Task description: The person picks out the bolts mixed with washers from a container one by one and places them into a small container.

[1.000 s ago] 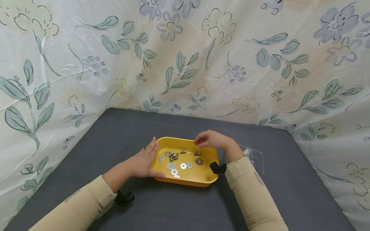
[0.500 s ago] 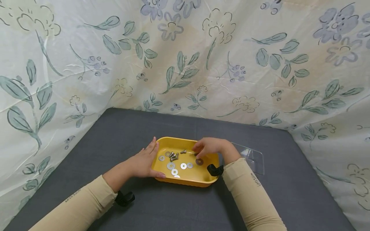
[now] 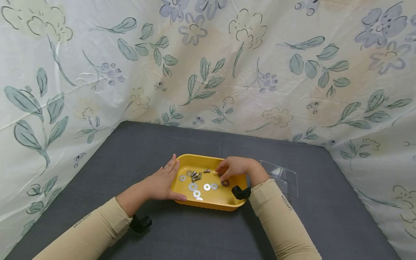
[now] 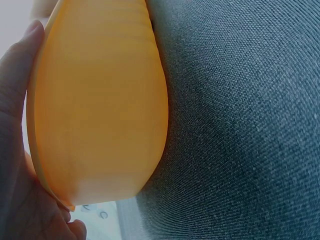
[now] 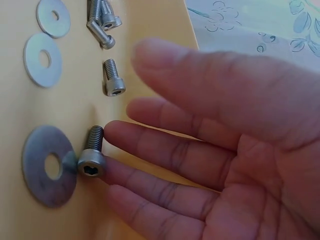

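A yellow tray [image 3: 221,200] holds loose washers [image 3: 193,186] and socket-head bolts [image 3: 195,176]. Across its left end lies my left hand [image 3: 160,184], fingers straight along the left rim and thumb on the front rim. In the left wrist view, this hand [image 4: 15,120] borders the tray's outer wall [image 4: 100,105]. My right hand [image 3: 238,168] is down inside the tray's right part. In the right wrist view, its fingertips [image 5: 114,131] touch one socket-head bolt [image 5: 91,162] beside a large washer [image 5: 37,160], while the thumb [image 5: 165,62] stays raised and apart.
Another single bolt [image 5: 114,85] lies farther along the tray floor, near the piled bolts. A clear plastic container [image 3: 286,182] sits right of the tray on the dark grey tabletop [image 3: 182,234]. Floral cloth [image 3: 201,83] hangs behind and at both sides.
My right hand has moved from over the tray's back rim down to the right-hand bolt, covering most of it in the head view. My left hand keeps its place on the tray.
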The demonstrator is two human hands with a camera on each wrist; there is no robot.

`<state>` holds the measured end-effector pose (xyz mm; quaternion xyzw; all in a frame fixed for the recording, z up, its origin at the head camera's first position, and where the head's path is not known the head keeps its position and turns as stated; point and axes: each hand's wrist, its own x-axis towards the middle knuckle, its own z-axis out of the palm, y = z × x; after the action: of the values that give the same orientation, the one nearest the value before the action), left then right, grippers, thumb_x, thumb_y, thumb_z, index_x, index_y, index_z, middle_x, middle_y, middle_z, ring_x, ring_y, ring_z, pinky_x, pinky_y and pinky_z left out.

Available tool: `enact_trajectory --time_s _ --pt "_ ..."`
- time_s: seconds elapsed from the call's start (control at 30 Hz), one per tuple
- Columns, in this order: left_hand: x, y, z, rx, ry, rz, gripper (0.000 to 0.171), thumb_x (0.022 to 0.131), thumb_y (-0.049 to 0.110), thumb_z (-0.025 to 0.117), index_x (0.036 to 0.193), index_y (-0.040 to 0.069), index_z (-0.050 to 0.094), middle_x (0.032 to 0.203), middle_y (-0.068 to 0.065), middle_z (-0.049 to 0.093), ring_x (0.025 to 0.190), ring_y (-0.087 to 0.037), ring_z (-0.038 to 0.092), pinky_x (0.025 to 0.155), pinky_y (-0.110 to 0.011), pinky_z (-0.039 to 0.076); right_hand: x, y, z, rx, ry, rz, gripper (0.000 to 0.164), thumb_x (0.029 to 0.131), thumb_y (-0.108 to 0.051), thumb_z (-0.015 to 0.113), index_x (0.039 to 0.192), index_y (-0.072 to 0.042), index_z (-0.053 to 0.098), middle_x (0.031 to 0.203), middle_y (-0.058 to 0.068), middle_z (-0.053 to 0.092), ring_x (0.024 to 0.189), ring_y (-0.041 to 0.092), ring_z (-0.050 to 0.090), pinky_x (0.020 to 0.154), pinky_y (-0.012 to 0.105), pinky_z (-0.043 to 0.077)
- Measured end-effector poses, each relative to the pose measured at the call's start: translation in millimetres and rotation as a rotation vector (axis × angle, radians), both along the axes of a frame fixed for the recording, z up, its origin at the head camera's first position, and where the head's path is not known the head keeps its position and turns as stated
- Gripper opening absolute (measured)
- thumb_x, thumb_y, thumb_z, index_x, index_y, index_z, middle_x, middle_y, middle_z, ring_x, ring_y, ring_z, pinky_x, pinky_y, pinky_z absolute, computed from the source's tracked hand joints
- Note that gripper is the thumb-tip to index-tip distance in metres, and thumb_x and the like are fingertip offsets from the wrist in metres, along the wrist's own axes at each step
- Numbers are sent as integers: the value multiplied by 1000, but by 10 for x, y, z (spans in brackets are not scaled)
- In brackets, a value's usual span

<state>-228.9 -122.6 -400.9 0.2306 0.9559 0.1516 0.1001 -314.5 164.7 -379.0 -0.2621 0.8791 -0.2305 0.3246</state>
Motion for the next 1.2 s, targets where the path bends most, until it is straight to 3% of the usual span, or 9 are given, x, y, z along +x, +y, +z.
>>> enact_trajectory --time_s 0.23,0.5,0.8,1.2 --pt "8 6 20 8 -3 -2 125 63 73 62 146 0 3 151 -14 -15 139 -32 8 107 -52 18 -27 -4 -49 -3 9 23 34 83 -16 67 116 -11 63 109 -1 63 99 10 56 92 32 43" --pt "-21 15 39 14 -19 -1 127 62 76 60 146 1 3 151 -13 -15 139 -31 6 107 -52 17 -75 -44 -109 -42 -38 6 30 82 -5 67 111 -7 64 94 1 63 85 13 57 80 27 48" --pt "-48 24 49 4 -24 6 128 60 79 57 146 2 2 151 -12 -16 139 -28 5 108 -51 18 -81 -93 -169 -86 -155 -1 25 82 3 63 106 -3 60 76 7 56 61 23 55 63 36 52" --pt "-48 29 56 -3 -22 11 129 58 80 57 146 3 3 151 -12 -15 139 -28 3 108 -50 16 -88 -109 -216 -60 -154 46 17 79 5 65 93 -3 59 70 4 52 61 23 52 59 34 50"
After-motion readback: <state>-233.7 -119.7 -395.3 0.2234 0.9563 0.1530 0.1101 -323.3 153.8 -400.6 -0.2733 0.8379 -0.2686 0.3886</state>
